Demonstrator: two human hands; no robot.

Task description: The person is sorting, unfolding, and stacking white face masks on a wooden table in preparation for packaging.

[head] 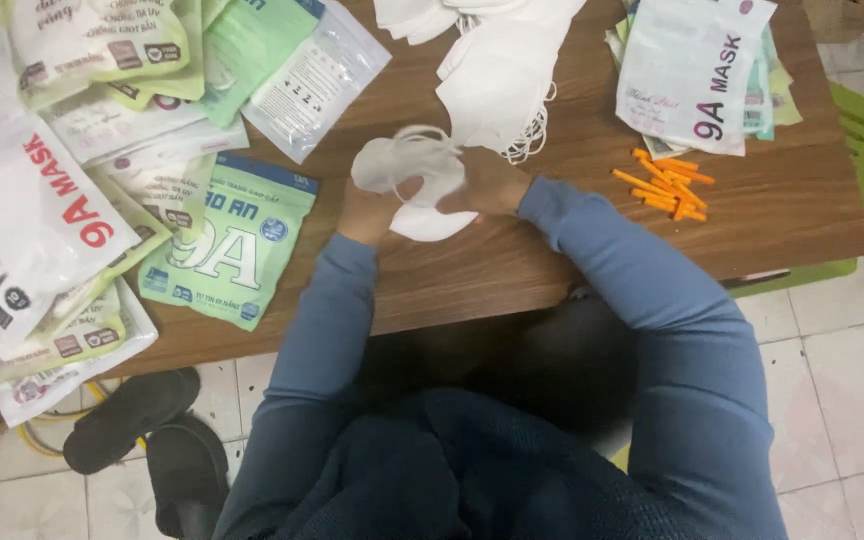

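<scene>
Over the middle of the wooden table [552,255], both my hands grip white face masks [414,172]. My left hand [370,212] closes on their left lower side. My right hand [490,183] pinches them from the right, and the ear loops curl above. A loose heap of white masks [497,70] lies just behind my hands. A green and white flat pouch [227,240] rests to the left of my left hand.
Many flat mask pouches [42,190] overlap on the table's left side. A second stack of pouches [697,70] sits at the far right, with a small pile of orange strips [667,185] in front of it. Dark slippers [152,440] lie on the tiled floor.
</scene>
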